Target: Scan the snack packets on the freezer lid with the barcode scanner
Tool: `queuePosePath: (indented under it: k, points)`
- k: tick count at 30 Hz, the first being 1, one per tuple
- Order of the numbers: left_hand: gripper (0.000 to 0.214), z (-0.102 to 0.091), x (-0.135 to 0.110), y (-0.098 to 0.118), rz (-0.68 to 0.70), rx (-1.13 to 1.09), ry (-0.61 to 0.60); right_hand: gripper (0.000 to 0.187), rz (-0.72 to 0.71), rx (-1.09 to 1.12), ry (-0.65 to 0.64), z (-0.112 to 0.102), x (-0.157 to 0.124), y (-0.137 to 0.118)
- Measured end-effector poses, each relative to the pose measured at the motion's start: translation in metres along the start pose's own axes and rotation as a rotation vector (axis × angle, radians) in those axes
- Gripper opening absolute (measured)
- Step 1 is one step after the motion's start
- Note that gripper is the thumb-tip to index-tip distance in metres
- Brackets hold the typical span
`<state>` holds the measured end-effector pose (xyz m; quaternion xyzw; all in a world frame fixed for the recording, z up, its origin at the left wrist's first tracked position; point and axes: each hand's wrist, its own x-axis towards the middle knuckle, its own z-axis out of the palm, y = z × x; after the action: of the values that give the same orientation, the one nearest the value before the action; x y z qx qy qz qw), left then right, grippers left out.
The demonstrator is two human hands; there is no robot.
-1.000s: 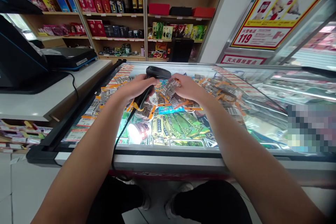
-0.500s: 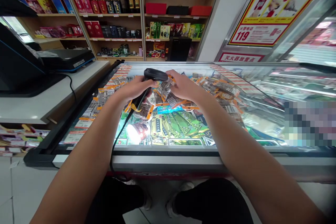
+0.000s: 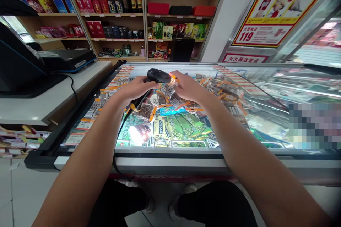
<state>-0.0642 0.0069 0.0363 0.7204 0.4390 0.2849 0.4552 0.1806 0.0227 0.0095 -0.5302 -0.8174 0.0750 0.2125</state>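
My left hand (image 3: 141,87) is wrapped round the handle of a black barcode scanner (image 3: 158,75), whose head points to the right. Its cord runs down over the freezer's front edge. My right hand (image 3: 185,85) pinches a small clear snack packet (image 3: 170,90) with an orange edge, just right of the scanner head; part of the packet is hidden by the fingers. Many like packets (image 3: 146,111) lie spread on the glass top (image 3: 162,66) under and around both hands. Below the glass, green bags (image 3: 186,124) show.
To the left stands a counter (image 3: 34,111) with a scale (image 3: 69,60) and a dark screen. Shelves (image 3: 106,16) with bottles and boxes line the back. A yellow and red poster (image 3: 279,10) hangs at right. The freezer's front rail (image 3: 170,162) crosses before my legs.
The scanner has tilted slightly and shifted a little to the right. Light now falls on the packet's orange edge by my right fingers. Its cord hangs closer to my left forearm.
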Motion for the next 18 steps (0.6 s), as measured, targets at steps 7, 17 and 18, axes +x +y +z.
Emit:
queuePosePath:
  k: [7, 17, 18]
  points:
    - [0.020, -0.004, -0.002, 0.001, 0.017, -0.034, -0.096, 0.061, 0.004, 0.004, -0.006, -0.003, -0.001, -0.004]
    - [0.019, -0.003, 0.003, -0.002, -0.001, -0.187, 0.224, 0.057, 0.128, -0.031, 0.112, -0.014, 0.000, 0.002]
    - [0.020, -0.005, 0.004, -0.002, 0.004, -0.222, 0.293, 0.056, 0.190, -0.054, 0.137, -0.018, 0.000, 0.004]
